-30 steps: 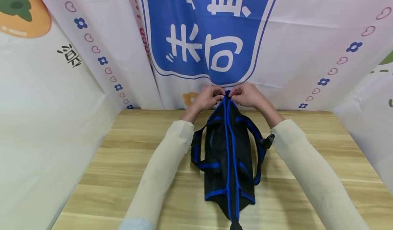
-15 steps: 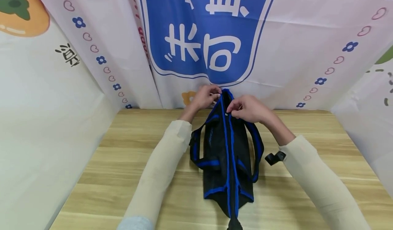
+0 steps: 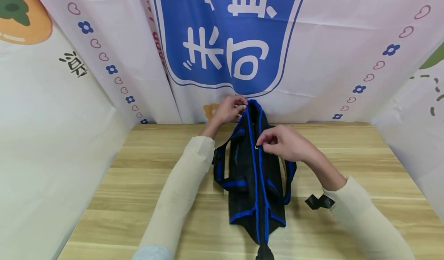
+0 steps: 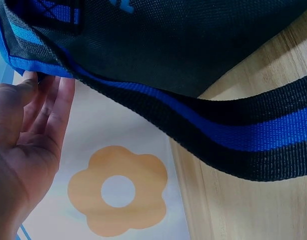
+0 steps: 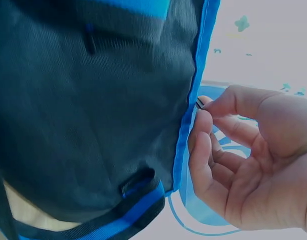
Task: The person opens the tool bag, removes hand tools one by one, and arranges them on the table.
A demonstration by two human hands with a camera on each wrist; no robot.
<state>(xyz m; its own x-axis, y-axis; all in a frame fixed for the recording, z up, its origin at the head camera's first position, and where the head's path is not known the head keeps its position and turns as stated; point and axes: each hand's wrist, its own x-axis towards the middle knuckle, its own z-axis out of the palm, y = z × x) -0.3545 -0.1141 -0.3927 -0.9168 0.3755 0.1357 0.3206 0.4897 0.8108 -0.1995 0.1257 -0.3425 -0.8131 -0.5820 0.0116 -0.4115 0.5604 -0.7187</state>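
A black tool bag [image 3: 239,175] with blue trim and two webbing handles stands lengthwise on the table. At its far end my left hand [image 3: 230,109] pinches the blue-edged corner between thumb and fingers, also visible in the left wrist view. My right hand [image 3: 286,142] grips the small zipper pull [image 5: 199,103] between thumb and forefinger, partway along the top seam. Behind that pull, toward the wall, the bag's mouth [image 3: 254,115] gapes. Nearer me the two blue edges run close together. The left handle [image 3: 218,171] hangs out to the side.
The wood-grain table [image 3: 138,183] lies under the bag. A white printed cloth [image 3: 329,67] with a blue panel hangs right behind the bag's far end, and white cloth walls rise on both sides. A black strap piece [image 3: 319,201] sits at the right sleeve's cuff.
My right hand has drawn the zipper pull from the far end toward me, and the bag's mouth has opened behind it. The left hand has stayed at the far corner.
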